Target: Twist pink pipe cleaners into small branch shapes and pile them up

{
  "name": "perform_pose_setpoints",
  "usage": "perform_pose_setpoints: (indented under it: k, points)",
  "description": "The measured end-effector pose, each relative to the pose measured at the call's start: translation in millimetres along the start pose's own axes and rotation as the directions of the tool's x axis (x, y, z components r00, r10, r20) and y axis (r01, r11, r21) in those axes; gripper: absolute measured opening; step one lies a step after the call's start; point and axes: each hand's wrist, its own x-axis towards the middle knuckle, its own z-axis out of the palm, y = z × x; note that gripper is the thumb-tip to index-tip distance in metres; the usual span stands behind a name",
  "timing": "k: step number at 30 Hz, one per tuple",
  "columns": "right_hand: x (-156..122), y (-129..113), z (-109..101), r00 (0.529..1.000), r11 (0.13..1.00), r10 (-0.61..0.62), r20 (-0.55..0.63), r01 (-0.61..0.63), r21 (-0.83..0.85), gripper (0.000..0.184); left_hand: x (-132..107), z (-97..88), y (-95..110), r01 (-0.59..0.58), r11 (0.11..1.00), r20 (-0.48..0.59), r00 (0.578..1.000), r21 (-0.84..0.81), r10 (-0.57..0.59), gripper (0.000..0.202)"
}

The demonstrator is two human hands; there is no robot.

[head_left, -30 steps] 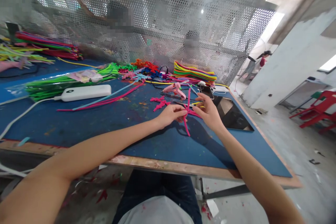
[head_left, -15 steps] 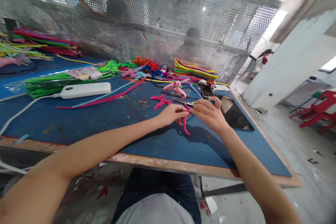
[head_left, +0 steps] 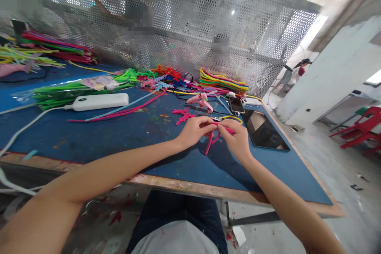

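Note:
Both my hands meet over the blue table and pinch a bent pink pipe cleaner (head_left: 209, 143). My left hand (head_left: 195, 131) grips it between thumb and fingers. Close against it, my right hand (head_left: 236, 137) is closed on the same pipe cleaner, and a loop and a loose end hang below the fingertips. Just beyond the hands lie yellow-handled scissors (head_left: 235, 118), partly hidden by my right hand. Shaped pink pipe-cleaner pieces (head_left: 183, 116) rest beyond my left hand. Farther back stands a pink glue gun (head_left: 201, 101).
A white power strip (head_left: 101, 102) with a cable lies at left, beside bagged green pipe cleaners (head_left: 59, 93). Colourful bundles (head_left: 223, 81) line the perforated metal screen (head_left: 184, 20). At right are a phone (head_left: 236, 105) and a dark tablet (head_left: 266, 130) near the table edge.
My right hand has lowered and closed in beside the left, its fingers now pinching the pipe cleaner. The pipe cleaner has gained a loop, and more of the scissors' yellow handles shows.

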Motion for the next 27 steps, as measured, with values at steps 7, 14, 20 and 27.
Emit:
perform_pose_setpoints:
  k: [7, 14, 20, 27]
  points:
    - [7, 5, -3, 0.994, 0.984, 0.093, 0.062, -0.101, 0.147, 0.017, 5, -3.7, -5, -0.025, 0.999, -0.080, 0.996, 0.030, 0.027, 0.032]
    - [7, 7, -3, 0.982, 0.974, 0.167, 0.083, -0.178, 0.143, 0.017, 7, -2.9, -6, 0.008, 0.994, -0.091, 0.996, -0.106, -0.018, 0.032]
    - [3, 5, 0, 0.975, 0.977, 0.168, 0.143, -0.184, 0.106, 0.016, 4, -0.9, -4, -0.025, 0.999, -0.132, 0.991, -0.034, 0.020, 0.028]
    - [-2, 10, 5, 0.944, 0.919, 0.247, 0.217, -0.299, 0.256, 0.020, 0, 0.9, -4, -0.090, 0.991, -0.147, 0.984, 0.099, 0.104, 0.026]
